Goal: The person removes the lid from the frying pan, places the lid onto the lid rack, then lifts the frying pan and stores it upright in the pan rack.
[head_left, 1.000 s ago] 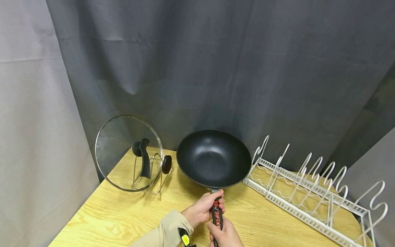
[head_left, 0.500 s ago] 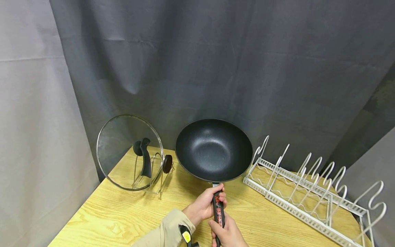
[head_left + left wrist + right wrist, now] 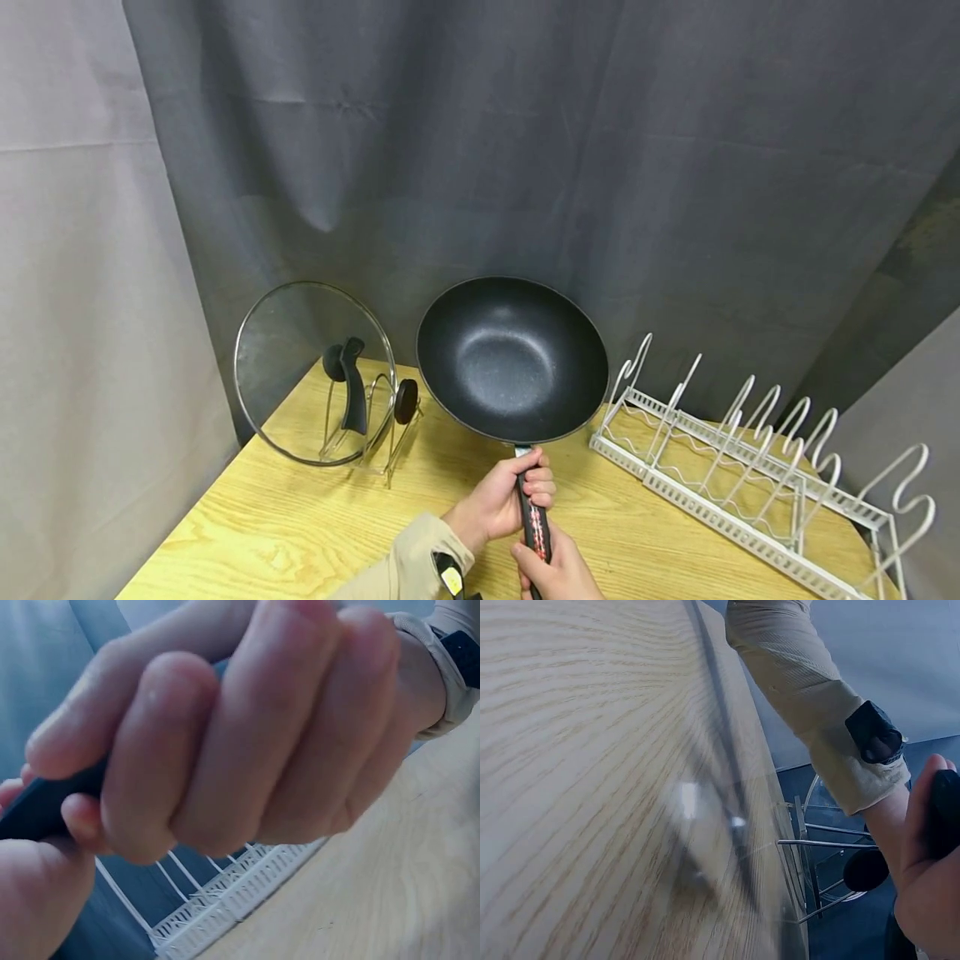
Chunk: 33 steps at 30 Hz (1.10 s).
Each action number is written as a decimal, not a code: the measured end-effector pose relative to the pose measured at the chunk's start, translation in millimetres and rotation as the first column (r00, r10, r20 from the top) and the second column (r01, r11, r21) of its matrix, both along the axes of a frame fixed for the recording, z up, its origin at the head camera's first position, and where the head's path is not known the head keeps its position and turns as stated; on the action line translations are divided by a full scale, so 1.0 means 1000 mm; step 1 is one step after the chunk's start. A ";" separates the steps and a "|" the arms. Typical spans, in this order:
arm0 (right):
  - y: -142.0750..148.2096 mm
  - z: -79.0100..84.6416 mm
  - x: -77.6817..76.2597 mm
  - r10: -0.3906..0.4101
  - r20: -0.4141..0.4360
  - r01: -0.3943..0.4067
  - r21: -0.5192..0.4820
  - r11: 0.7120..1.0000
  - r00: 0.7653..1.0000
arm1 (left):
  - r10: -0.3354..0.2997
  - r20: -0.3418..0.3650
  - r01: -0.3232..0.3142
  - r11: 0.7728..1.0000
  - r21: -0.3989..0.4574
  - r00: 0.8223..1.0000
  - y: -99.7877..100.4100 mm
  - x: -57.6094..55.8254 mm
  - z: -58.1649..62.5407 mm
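Both of my hands grip the long black handle (image 3: 535,525) of a black wok (image 3: 506,367) in the head view. My left hand (image 3: 495,500) wraps the handle close to the metal neck, below the wok's rim. Closer to my body, my right hand (image 3: 558,567) holds the handle's lower end. The wok tilts with its dark inside facing me, in front of the curtain. In the left wrist view, curled fingers of the right hand (image 3: 255,727) fill the middle, with part of the left hand (image 3: 37,900) at lower left. The right wrist view catches the right hand (image 3: 937,915) only partly.
On the left, a glass lid (image 3: 277,367) with a black handle stands upright in a wire holder (image 3: 390,458), beside a dark round knob (image 3: 406,401). A long white rack (image 3: 720,508) with upright loops occupies the wooden table's right side. Grey curtains (image 3: 450,142) hang behind.
The wok has risen and tipped further toward me, then shifted slightly left. Both hands keep their grip on the handle. The lid and white rack have stayed in place.
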State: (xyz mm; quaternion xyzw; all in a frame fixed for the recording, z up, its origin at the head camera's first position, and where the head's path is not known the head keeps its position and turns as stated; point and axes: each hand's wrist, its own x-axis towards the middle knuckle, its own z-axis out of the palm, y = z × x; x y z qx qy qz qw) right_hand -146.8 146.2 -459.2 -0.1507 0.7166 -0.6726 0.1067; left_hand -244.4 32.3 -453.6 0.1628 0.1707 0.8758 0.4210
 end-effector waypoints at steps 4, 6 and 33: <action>0.000 -0.002 0.000 -0.020 -0.025 0.021 0.027 0.999 0.999 | 0.027 -0.073 -0.031 0.998 -0.050 0.997 -0.001 0.000 0.003; -0.001 -0.002 0.000 -0.028 -0.024 0.028 0.032 0.999 0.999 | 0.040 -0.111 -0.047 0.996 -0.069 0.993 -0.001 0.000 0.004; -0.007 0.007 0.002 -0.268 0.127 0.271 -0.004 0.963 0.955 | 0.225 -0.402 -0.355 0.890 -0.286 0.888 0.017 0.003 0.025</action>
